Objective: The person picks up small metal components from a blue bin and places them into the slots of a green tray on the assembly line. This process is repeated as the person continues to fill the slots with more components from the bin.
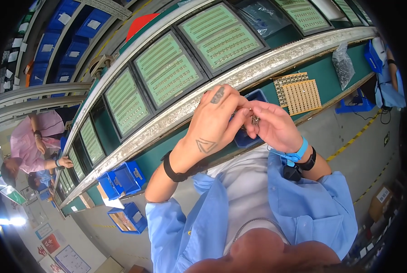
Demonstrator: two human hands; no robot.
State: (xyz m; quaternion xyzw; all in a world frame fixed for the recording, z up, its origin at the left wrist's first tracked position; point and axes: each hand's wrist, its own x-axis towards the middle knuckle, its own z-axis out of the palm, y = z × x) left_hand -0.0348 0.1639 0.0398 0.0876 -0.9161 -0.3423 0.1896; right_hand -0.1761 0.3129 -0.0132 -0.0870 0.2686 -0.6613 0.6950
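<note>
My left hand (218, 116) is closed, its thumb and fingertips pinched together against the fingers of the other hand. What sits in that pinch is too small to make out. My right hand (276, 125), palm turned up and fingers curled, holds a few small metal parts (255, 120). Below both hands stands a blue bin (244, 140), mostly covered by them; its contents are hidden. To the right of the hands lie two yellow-brown boards (304, 97) with rows of small parts, one overlapping the other.
Behind the metal rail (285, 62), black trays hold green circuit panels (167, 68). A clear bag of small parts (343, 66) lies at right. Blue bins (121, 179) hang at the left edge. Co-workers are at far left, including a person in pink (35, 141), and at far right.
</note>
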